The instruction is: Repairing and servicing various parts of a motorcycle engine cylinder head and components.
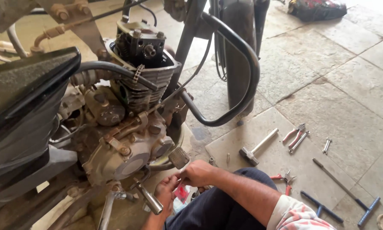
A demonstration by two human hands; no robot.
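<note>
My left hand point(166, 194) and my right hand point(198, 172) meet low in front of a motorcycle engine point(127, 145), just under its brake pedal point(178, 157). Both hands pinch a small part between the fingertips; it is too small to identify. A small red packet point(181, 192) lies on the floor below them. The engine's cylinder head point(142, 49) is open at the top, with a timing chain point(137, 73) hanging out. My knee in dark trousers point(213, 208) is under my right forearm.
Tools lie on the stone floor to the right: a hammer point(255, 149), red-handled pliers point(296, 135), a small spanner point(326, 145), a long T-handle wrench point(345, 189), another blue one point(321, 207). A black crash guard point(242, 64) curves ahead. A dark bag point(317, 9) sits far off.
</note>
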